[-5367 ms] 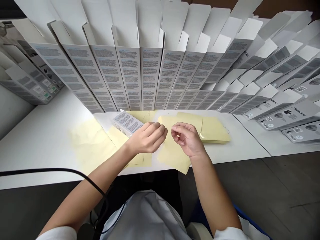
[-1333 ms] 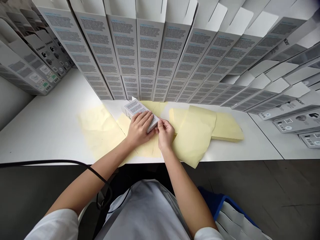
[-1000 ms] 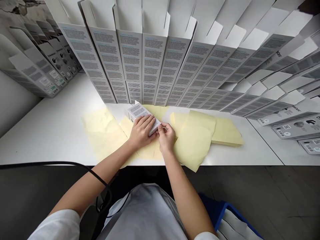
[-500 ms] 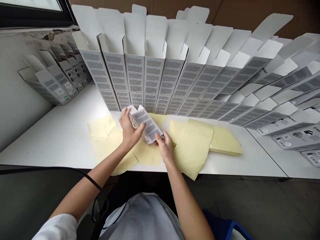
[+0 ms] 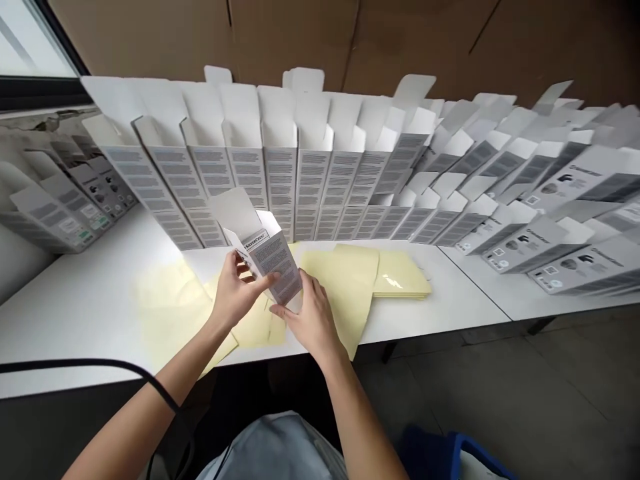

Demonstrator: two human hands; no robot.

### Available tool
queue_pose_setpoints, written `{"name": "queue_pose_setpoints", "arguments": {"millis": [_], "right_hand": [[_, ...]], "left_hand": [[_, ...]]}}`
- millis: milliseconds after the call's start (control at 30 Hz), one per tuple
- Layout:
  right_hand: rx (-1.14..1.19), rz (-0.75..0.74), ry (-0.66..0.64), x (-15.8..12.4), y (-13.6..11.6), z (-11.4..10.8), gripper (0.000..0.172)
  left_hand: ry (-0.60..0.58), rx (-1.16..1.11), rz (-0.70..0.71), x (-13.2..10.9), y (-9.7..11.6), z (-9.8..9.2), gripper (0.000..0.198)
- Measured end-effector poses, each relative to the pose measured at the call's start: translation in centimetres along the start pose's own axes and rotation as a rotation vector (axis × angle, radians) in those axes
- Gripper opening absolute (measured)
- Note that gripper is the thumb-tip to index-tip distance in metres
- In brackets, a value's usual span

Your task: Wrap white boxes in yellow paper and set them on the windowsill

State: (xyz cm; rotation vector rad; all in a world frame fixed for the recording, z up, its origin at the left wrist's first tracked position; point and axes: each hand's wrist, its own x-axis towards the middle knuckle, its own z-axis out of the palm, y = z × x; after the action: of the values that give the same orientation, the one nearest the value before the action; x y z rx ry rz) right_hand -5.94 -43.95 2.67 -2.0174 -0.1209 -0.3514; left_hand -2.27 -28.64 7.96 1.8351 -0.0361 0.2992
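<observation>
Between my two hands is a small printed carton (image 5: 274, 260), tilted, with its top flaps standing open. My left hand (image 5: 239, 287) grips its left side, the thumb lying across the printed face. My right hand (image 5: 311, 310) is closed round its lower right end. Under the hands, yellow paper sheets (image 5: 170, 300) lie spread on the white table (image 5: 90, 320). Just right of my right hand, another yellow sheet (image 5: 345, 293) hangs over the table's front edge, beside a stack of yellow sheets (image 5: 400, 277).
A long row of upright open-topped cartons (image 5: 280, 173) stands behind. More cartons (image 5: 530, 240) crowd the right side, and a smaller group (image 5: 65, 207) stands by the left wall. A black cable (image 5: 100, 363) crosses at lower left. Something blue (image 5: 440, 453) sits on the floor at lower right.
The carton has turned more upright, and its flaps now stand clear. My left hand has come down from its top flaps to grip its side. The camera view has swung right and up.
</observation>
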Motion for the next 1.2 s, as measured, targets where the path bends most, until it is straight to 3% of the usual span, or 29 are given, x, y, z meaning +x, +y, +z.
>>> {"name": "queue_pose_setpoints", "arguments": {"millis": [100,233,500,767,933,1067,1200], "right_hand": [[-0.150,-0.119,0.227,0.1,-0.5,-2.5,0.083],[-0.191,-0.213,0.468,0.6,0.1,-6.2,0.065],[-0.215,-0.124,0.775,1.0,4.3,-14.9,0.056],[-0.193,0.091,0.959,2.3,12.5,-22.9,0.059],[-0.161,0.215,0.998,2.9,18.6,-27.7,0.062],[-0.110,0.318,1.022,4.2,22.8,-31.7,0.073],[-0.083,0.408,0.981,5.7,26.4,-35.3,0.085]], "left_hand": [[-0.031,0.035,0.152,-0.3,1.8,2.7,0.071],[-0.072,0.056,0.291,-0.9,3.6,7.6,0.072],[-0.358,-0.170,0.498,-1.4,5.9,18.7,0.080],[-0.640,-0.346,0.245,-1.6,6.1,32.9,0.067],[-0.723,-0.272,0.236,-1.3,5.4,41.3,0.071],[-0.737,-0.180,0.221,-1.0,4.9,47.3,0.072],[-0.812,-0.159,0.143,-1.0,5.0,51.8,0.068]]}}
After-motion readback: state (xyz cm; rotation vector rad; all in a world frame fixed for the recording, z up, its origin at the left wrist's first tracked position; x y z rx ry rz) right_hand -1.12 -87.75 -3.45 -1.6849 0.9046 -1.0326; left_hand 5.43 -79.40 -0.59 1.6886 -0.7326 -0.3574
